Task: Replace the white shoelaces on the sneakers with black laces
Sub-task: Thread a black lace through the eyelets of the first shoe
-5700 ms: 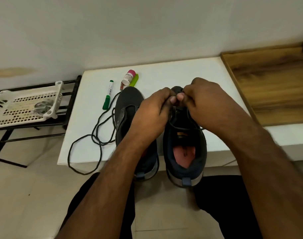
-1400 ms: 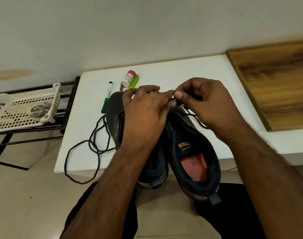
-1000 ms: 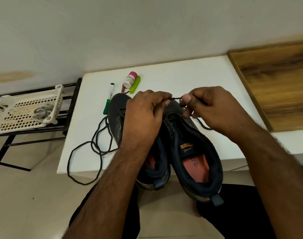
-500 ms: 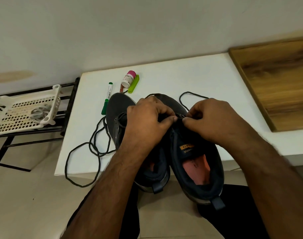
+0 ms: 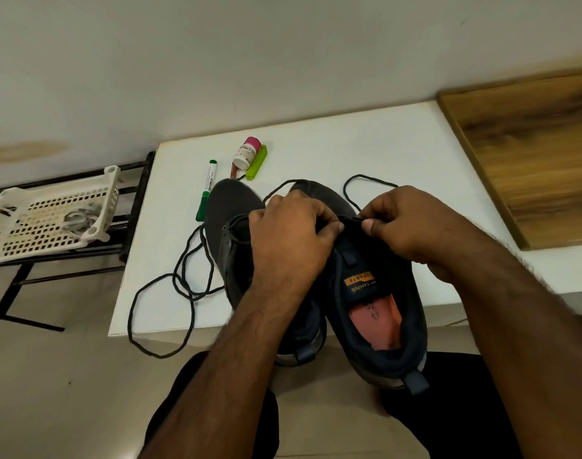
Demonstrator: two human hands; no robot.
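Both hands, left [image 5: 288, 236] and right [image 5: 407, 223], pinch the black lace [image 5: 350, 220] over the right sneaker's [image 5: 375, 313] tongue

White table [image 5: 319, 140] against wall, wooden board [image 5: 534, 154] on right end. On table: two dark sneakers side by side, heels overhanging near edge, left sneaker [image 5: 228, 223], right sneaker [image 5: 379, 299]. Loose black lace [image 5: 186, 283] coiled left of left sneaker, one loop hanging over near edge. Behind sneakers: green marker [image 5: 207, 190], small bottle with pink cap [image 5: 247, 153], lime-green object [image 5: 256, 161] just beside bottle.
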